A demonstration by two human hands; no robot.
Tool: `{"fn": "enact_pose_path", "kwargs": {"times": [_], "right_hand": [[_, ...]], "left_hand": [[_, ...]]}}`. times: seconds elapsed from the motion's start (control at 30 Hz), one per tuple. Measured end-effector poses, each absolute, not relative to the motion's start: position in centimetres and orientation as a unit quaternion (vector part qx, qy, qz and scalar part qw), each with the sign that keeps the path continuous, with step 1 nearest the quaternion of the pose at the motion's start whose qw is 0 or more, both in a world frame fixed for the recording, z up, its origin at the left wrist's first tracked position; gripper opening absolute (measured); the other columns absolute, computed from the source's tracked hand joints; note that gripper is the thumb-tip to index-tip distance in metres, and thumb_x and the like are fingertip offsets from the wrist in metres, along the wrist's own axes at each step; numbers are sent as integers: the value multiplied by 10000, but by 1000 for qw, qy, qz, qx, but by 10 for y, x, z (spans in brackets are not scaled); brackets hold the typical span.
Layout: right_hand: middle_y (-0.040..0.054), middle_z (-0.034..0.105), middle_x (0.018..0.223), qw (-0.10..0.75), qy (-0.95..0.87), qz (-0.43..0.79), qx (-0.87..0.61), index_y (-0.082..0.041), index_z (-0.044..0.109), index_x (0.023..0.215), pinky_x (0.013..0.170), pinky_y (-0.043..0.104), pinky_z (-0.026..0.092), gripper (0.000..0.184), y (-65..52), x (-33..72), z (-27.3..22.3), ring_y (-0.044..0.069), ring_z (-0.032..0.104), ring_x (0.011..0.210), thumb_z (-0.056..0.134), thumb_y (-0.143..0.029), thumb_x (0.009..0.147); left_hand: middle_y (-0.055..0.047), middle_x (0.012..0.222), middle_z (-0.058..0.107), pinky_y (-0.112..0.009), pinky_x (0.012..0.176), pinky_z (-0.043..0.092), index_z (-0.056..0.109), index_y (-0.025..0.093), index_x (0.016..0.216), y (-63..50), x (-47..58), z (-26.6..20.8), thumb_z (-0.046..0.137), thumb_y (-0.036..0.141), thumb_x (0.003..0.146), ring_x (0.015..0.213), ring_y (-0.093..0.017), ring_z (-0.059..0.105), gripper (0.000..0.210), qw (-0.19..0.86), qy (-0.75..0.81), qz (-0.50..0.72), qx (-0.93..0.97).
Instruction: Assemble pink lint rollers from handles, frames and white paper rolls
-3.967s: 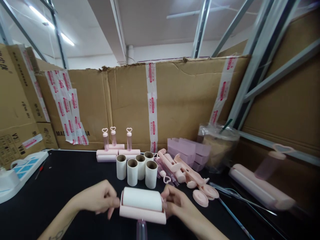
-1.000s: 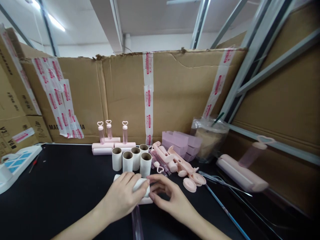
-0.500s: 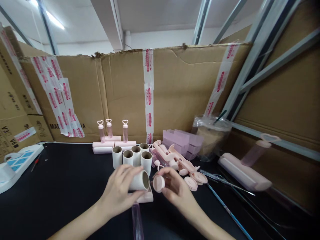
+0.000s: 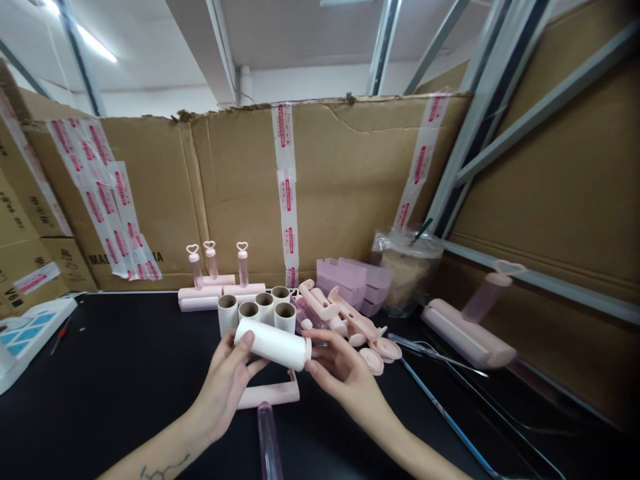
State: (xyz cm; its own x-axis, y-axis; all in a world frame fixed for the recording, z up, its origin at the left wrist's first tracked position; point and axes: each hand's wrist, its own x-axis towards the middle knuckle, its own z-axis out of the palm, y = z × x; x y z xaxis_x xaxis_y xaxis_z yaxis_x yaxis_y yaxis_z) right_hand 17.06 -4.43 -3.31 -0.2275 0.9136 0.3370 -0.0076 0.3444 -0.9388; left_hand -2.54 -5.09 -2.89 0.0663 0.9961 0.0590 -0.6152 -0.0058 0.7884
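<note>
- The left hand (image 4: 227, 380) is closed around the left end of the white lint roll (image 4: 275, 345); one digit is laid across the near side of the roll, and the forearm shows a line tattoo.
- The right hand (image 4: 345, 370) is pinching the pink end cap (image 4: 308, 349) between the thumb and the fingers; the cap is at the right end of the roll, but one cannot tell how deep it sits.
- The white lint roll is therefore between the two hands, raised over the table (image 4: 125, 387); it is tilted, with its left end higher than its right end.
- Below the roll, the pink roller frame (image 4: 267, 395) lies on the table, just beside the left hand; the clear purple handle (image 4: 269, 437) extends from it toward the person.
- Behind the roll, five white tubes (image 4: 227, 317) with brown cores are standing upright; the roll covers a part of the front ones.
- Farther back there are three small lint rollers (image 4: 200, 298), their heart-topped handles pointing upward; they are near the cardboard wall (image 4: 240, 180).
- Beyond the right hand lies a pile of pink plastic parts (image 4: 360, 323), with round pink discs (image 4: 371, 361) at its near side; lavender plastic pieces (image 4: 340, 281) are behind the pile, next to a bagged cup (image 4: 407, 273).
</note>
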Motion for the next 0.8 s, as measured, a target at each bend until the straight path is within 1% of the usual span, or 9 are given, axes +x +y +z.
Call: {"fn": "enact_pose_path", "kwargs": {"times": [0.13, 0.23, 0.37, 0.63, 0.8], "right_hand": [[86, 658, 1031, 515, -637, 462, -341, -218, 562, 1057, 808, 390, 540, 388, -42, 171, -35, 218, 661, 870, 698, -373, 728], [88, 658, 1046, 518, -623, 478, -339, -210, 566, 1054, 821, 399, 542, 405, -41, 171, -36, 224, 655, 906, 726, -344, 706], [74, 673, 983, 513, -617, 488, -344, -205, 565, 1002, 794, 371, 546, 373, -41, 172, -37, 206, 659, 876, 741, -335, 701], [74, 668, 958, 516, -616, 493, -334, -199, 558, 938, 764, 353, 540, 375, -38, 176, -39, 205, 656, 862, 750, -391, 680], [73, 661, 962, 521, -615, 487, -334, -206, 565, 932, 726, 339, 544, 383, -38, 176, -38, 201, 654, 832, 747, -420, 673]], "left_hand": [[-71, 1078, 620, -414, 930, 490, 547, 174, 959, -49, -26, -34, 649, 296, 816, 1120, -247, 554, 214, 647, 282, 622, 339], [-54, 1051, 623, -408, 942, 486, 535, 176, 947, -49, -25, -33, 650, 281, 820, 1095, -221, 569, 201, 647, 277, 626, 336], [-58, 1086, 618, -407, 962, 473, 521, 176, 980, -51, -25, -30, 629, 274, 839, 1040, -192, 598, 203, 664, 271, 610, 337], [-61, 1106, 615, -407, 972, 459, 489, 182, 896, -53, -27, -29, 615, 284, 842, 1003, -181, 610, 171, 683, 266, 591, 338], [-77, 1113, 608, -416, 934, 480, 502, 192, 982, -52, -28, -27, 606, 326, 833, 1023, -209, 597, 226, 669, 283, 587, 358]]}}
